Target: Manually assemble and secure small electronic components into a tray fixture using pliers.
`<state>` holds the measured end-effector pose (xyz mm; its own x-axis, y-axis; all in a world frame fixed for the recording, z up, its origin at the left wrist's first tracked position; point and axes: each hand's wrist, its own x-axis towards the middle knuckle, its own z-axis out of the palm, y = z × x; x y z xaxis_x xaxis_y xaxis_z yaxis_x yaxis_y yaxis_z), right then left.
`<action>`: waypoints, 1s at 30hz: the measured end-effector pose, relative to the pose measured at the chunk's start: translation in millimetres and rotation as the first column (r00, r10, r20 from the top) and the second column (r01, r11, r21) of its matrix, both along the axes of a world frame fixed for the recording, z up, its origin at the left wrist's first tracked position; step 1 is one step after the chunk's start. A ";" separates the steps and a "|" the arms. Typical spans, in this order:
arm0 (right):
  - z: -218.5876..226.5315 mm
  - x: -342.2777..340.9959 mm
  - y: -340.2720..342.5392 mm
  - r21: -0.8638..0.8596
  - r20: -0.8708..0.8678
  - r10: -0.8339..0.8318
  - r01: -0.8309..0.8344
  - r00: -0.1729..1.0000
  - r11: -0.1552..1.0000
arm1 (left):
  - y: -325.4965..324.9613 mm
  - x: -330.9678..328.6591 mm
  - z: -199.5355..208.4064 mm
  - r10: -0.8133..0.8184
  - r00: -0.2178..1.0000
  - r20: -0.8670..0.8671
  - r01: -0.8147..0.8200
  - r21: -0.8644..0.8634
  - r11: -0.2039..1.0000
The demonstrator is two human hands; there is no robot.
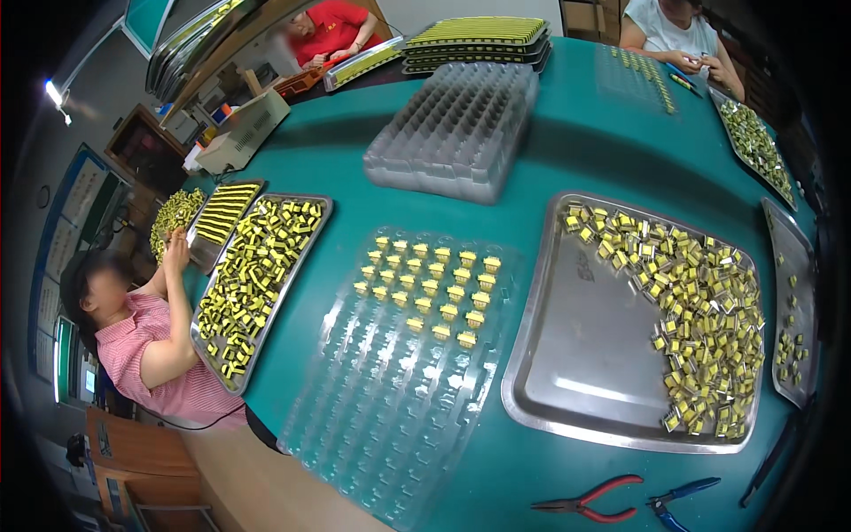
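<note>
Neither my left hand nor my right hand shows in the head view. In front lies a clear plastic blister tray (381,417), its far pockets filled with rows of small yellow transformer-like components (430,287). To its right is a metal tray (594,381) with a loose heap of similar yellow components (709,346) along its far and right sides. Red-handled pliers (585,505) and blue-handled cutters (678,501) lie at the near edge of the green table.
Stacked empty blister trays (452,133) stand beyond. Another metal tray (266,293) of yellow-black parts sits left, beside a person in a pink shirt (151,346). Two more people work at the far side. A narrower metal tray (784,293) lies at the right, near stacked filled trays (479,35) farther back.
</note>
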<state>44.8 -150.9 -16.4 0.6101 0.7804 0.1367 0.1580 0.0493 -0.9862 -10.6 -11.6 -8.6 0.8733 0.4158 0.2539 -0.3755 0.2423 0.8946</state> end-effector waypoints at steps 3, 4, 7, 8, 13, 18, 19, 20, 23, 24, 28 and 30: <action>19.9 11.5 17.0 0.046 0.018 -0.018 0.018 1.000 0.999 | -0.9 -12.4 9.5 -0.078 0.983 -0.164 0.067 -0.071 0.995; 23.8 16.2 21.8 0.057 0.024 -0.033 0.031 0.999 0.998 | 0.4 -11.8 10.6 -0.114 0.970 -0.216 0.094 -0.101 0.990; 24.1 13.0 22.6 0.064 0.015 -0.071 0.070 0.997 0.995 | 5.1 -3.3 10.5 -0.048 0.993 -0.106 0.059 0.107 0.992; 23.7 10.4 22.1 0.061 -0.005 -0.087 0.087 0.996 0.994 | 7.8 -2.8 8.5 -0.054 0.994 -0.100 0.064 0.105 0.992; 29.7 20.9 28.6 0.052 -0.002 -0.078 0.078 0.997 0.996 | 12.7 3.0 13.5 -0.050 0.995 -0.081 0.056 0.082 0.995; 18.0 1.8 24.0 0.076 -0.069 -0.151 0.157 0.986 0.985 | 1.4 0.1 25.1 0.053 0.986 -0.158 -0.047 0.040 0.998; 0.9 -15.8 9.5 -0.015 0.120 -0.241 0.245 0.963 0.969 | -2.0 0.1 22.9 0.083 0.987 -0.141 -0.078 0.043 0.996; -8.0 -25.8 -0.3 -0.085 0.310 -0.303 0.344 0.901 0.935 | -4.6 3.3 21.1 0.079 0.987 -0.140 -0.074 0.042 0.996; -3.4 -29.8 1.0 -0.059 0.111 -0.398 0.406 0.911 0.912 | -6.0 4.6 8.0 0.127 0.990 0.069 -0.130 0.043 0.991; 0.0 -31.5 4.1 -0.047 0.006 -0.437 0.437 0.899 0.898 | -7.0 -1.7 4.7 0.052 0.998 0.024 -0.048 -0.133 0.990; 28.2 -34.2 35.7 -0.052 -0.388 -0.548 0.576 0.741 0.816 | 7.1 5.7 7.4 0.085 0.994 0.072 -0.097 0.183 0.978; 38.0 -24.5 47.9 -0.069 -0.467 -0.578 0.625 0.669 0.778 | 10.8 10.9 8.0 0.066 0.996 0.062 -0.076 0.176 0.981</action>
